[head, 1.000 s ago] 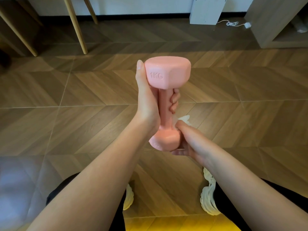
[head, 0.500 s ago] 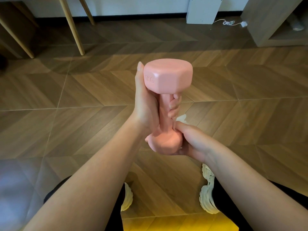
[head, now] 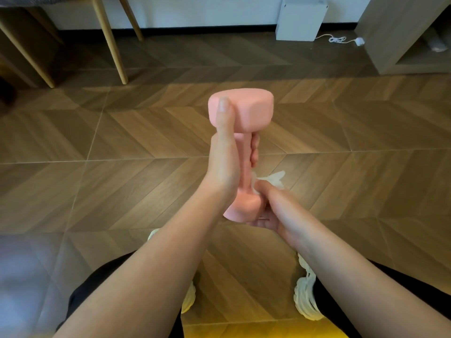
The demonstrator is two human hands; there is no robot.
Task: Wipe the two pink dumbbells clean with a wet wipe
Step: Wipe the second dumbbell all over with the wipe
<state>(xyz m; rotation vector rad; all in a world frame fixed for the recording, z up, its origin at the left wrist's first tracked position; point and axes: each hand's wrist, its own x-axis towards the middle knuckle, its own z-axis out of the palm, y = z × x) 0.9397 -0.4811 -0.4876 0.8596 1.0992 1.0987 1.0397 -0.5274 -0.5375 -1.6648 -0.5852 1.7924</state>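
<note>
Left hand (head: 223, 167) grips dumbbell (head: 249, 113); right hand (head: 274, 211) holds wipe (head: 275, 179).

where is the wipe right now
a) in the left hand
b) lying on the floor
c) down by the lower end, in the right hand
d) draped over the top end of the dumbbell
c: the right hand holds the white wipe against the lower end of the dumbbell, while the left hand grips the handle.

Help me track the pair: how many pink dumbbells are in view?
1. The pink dumbbell is held upright, left hand gripping its handle, right hand holding a wet wipe against its lower head. The second is out of view.
</note>
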